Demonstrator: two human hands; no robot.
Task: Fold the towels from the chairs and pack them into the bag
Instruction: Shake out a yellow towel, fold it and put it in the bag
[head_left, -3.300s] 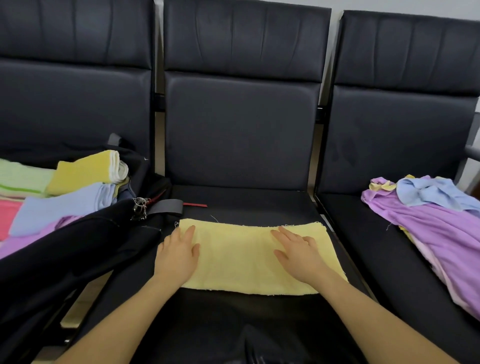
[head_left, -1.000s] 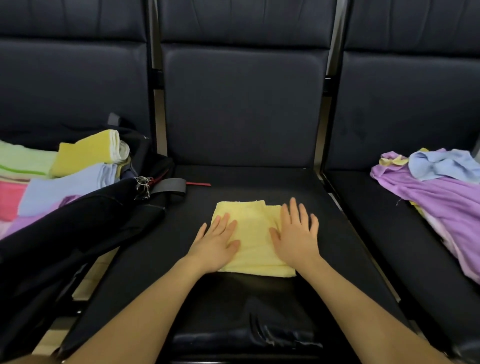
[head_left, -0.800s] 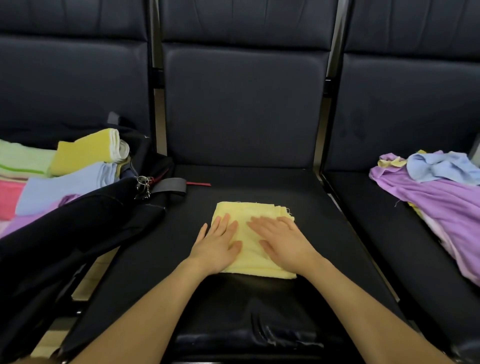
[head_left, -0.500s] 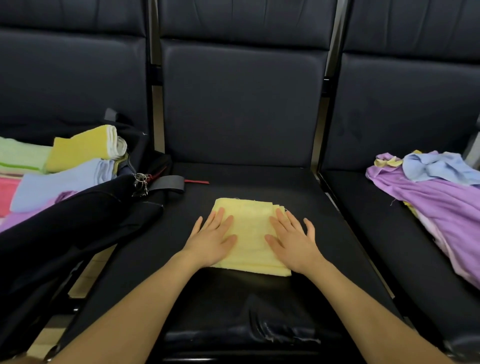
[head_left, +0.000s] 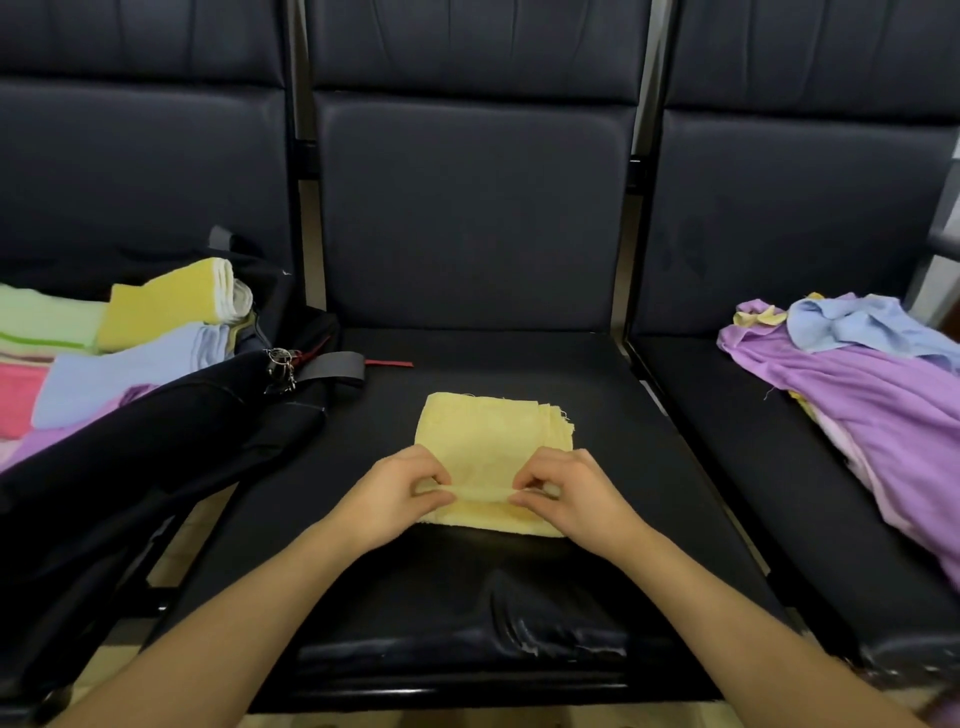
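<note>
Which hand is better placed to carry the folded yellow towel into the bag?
Left hand: both hands pinch the yellow towel, but the black bag lies on its side; the right hand would cross over.

Three black padded chairs in a row.

Left chair (head_left: 145, 171): a black bag (head_left: 156, 447) lying open across the seat, its edge and grey strap (head_left: 332, 365) reaching onto the middle seat; folded towels (head_left: 156, 332) in yellow, green, blue, pink and purple stacked in it.

Middle chair (head_left: 519, 597): one folded yellow towel (head_left: 493, 436) flat near the seat centre; a thin red strip (head_left: 388, 363) beside the strap.

Right chair (head_left: 727, 441): a loose heap of unfolded towels (head_left: 872, 384), mostly purple, a blue one on top.
</note>
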